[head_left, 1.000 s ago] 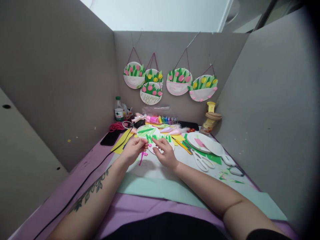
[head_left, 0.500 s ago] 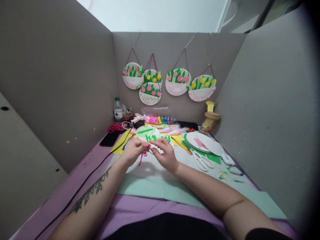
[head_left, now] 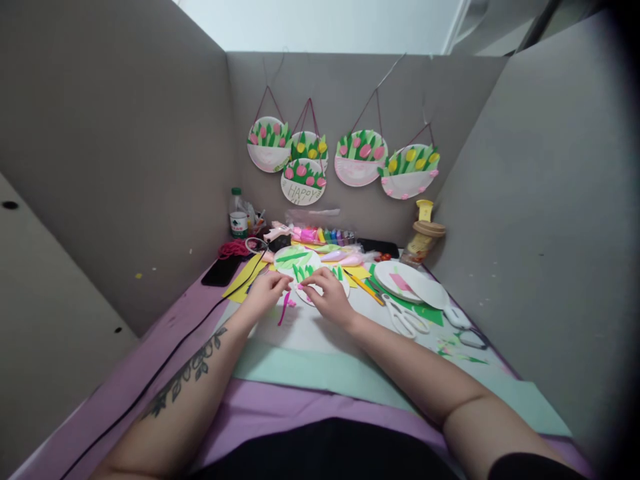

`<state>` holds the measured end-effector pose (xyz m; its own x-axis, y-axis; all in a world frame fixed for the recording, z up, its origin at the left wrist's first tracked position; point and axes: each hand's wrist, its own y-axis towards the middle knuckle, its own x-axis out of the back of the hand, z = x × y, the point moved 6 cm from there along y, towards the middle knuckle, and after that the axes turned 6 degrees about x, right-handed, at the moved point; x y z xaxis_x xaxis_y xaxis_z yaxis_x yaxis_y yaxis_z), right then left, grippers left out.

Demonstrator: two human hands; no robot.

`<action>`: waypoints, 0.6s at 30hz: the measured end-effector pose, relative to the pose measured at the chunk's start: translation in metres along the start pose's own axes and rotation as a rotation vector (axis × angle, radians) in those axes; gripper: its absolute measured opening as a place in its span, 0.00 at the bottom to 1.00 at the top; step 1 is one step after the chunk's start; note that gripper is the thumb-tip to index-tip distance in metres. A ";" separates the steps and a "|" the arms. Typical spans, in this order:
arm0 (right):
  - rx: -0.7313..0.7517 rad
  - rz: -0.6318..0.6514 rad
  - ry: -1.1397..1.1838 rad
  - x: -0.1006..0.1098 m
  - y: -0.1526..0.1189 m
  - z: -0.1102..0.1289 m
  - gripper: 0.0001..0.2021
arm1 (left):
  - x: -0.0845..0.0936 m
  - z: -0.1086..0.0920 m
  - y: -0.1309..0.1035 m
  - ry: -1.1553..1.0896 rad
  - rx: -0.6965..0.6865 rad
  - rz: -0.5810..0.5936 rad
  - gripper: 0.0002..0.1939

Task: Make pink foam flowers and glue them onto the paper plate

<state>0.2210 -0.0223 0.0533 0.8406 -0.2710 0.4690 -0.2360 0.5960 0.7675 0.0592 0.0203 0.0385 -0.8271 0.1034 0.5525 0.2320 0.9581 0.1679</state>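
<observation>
My right hand (head_left: 330, 298) is over the near paper plate (head_left: 341, 289), with a small pink piece of clay or paper (head_left: 301, 287) at its thumb and fingertips. To its left, my left hand (head_left: 270, 291) has its fingertips pinched together; whatever is in them is too small to make out. Green paper leaves (head_left: 303, 272) stand along the upper part of the near plate, which my right hand partly hides. A thin magenta strip (head_left: 283, 310) lies on the white sheet below my left hand, with small pink bits (head_left: 292, 303) beside it.
White scissors (head_left: 406, 319), a yellow craft knife (head_left: 371, 291) and stacked paper plates (head_left: 397, 279) lie at right. A black phone (head_left: 221, 271) and a cable (head_left: 200, 330) are at left. Clay packets (head_left: 320, 235) lie behind. Flower plates (head_left: 361, 170) hang on the back panel.
My hands have drawn slightly apart. The pink piece that was at my left fingertips now shows at my right fingertips. The camera view has shifted slightly.
</observation>
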 end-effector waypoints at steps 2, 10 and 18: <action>-0.033 0.132 -0.080 -0.014 -0.002 -0.013 0.05 | 0.004 0.008 0.003 0.223 0.005 -0.048 0.14; -0.028 0.335 -0.259 -0.046 -0.012 -0.038 0.05 | 0.003 0.020 -0.001 0.310 0.057 -0.035 0.09; 0.024 0.154 -0.104 -0.030 -0.008 -0.024 0.03 | -0.006 0.014 0.004 0.127 -0.067 0.089 0.10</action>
<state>0.2097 -0.0006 0.0226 0.7392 -0.2550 0.6233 -0.3706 0.6187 0.6927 0.0579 0.0271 0.0250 -0.7311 0.1483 0.6660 0.3386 0.9263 0.1654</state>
